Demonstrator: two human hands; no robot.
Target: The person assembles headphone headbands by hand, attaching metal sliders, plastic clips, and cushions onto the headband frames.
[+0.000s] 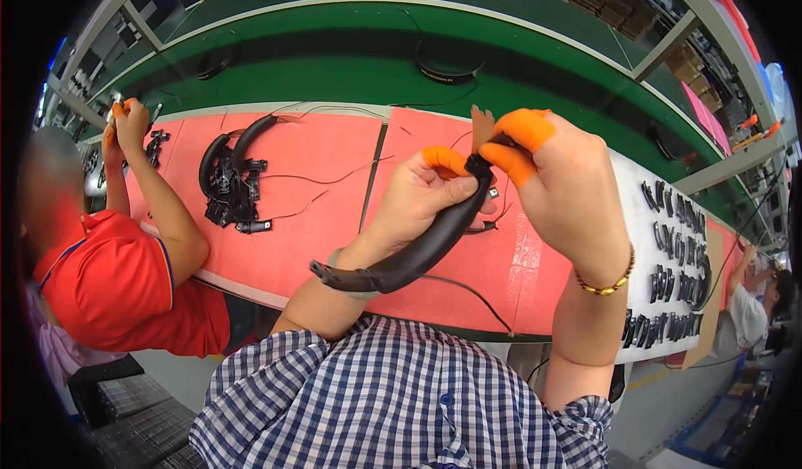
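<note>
A black padded headphone headband (439, 239) slants across in front of me, its far end raised and its near end over my left forearm. My left hand (422, 197) is closed around its upper part, thumb on top, with an orange cover on a fingertip. My right hand (564, 172), with orange-covered fingers, pinches at the headband's upper end. What those fingertips hold is partly hidden. A thin brown strip (482, 126) sticks up beside them. Below the headband a dark cable (472, 292) hangs over the mat.
On the pink mat (334, 143) to the left lies a pile of black headband parts (234, 181) with wires. Rows of small black parts (681, 248) cover a white sheet at right. A co-worker in a red shirt (125, 277) sits at left. Another headband (447, 75) lies on the green shelf.
</note>
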